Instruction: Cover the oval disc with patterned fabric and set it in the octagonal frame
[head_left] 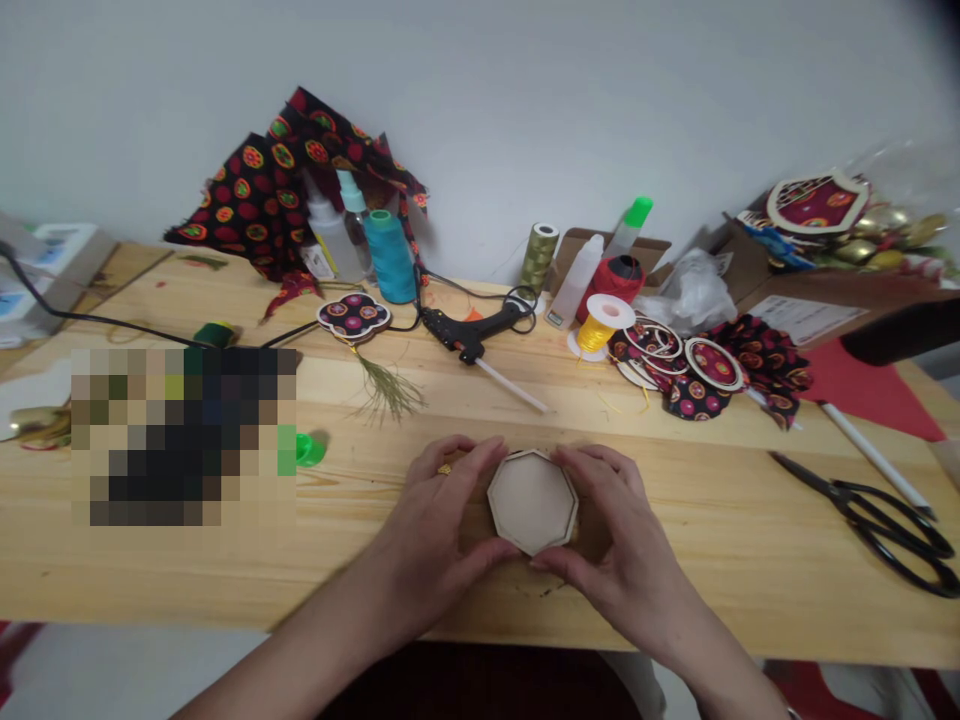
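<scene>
**A:** Where's the octagonal piece (532,500)?

**B:** Flat on the tabletop (720,530), close to the near edge at 6 o'clock, straight in front of the person. It's pale and plain, with a thin rim showing round the face.

**A:** And the hands?

**B:** Both are clamped on it. The left hand (442,520) wraps its 9 o'clock side and the right hand (607,525) its 3 o'clock side. The thumbs meet the lower edges and the fingers curl round the upper ones.

**A:** So it's pressing the sides in?

**B:** That's how I read it. To do it well I'd squeeze evenly from opposite sides so the outline doesn't skew. I'd hold the piece flat against the wood rather than tipping it, with fingertips on the rim and off the face.

**A:** Anything nearby to mind?

**B:** The glue gun (472,332) lies toward 11 o'clock, its stick angled toward the piece but well apart. The scissors (877,510) rest out at 3 o'clock, and the fabric-covered rounds (697,370) sit at 1 o'clock. None touch the hands.
</scene>
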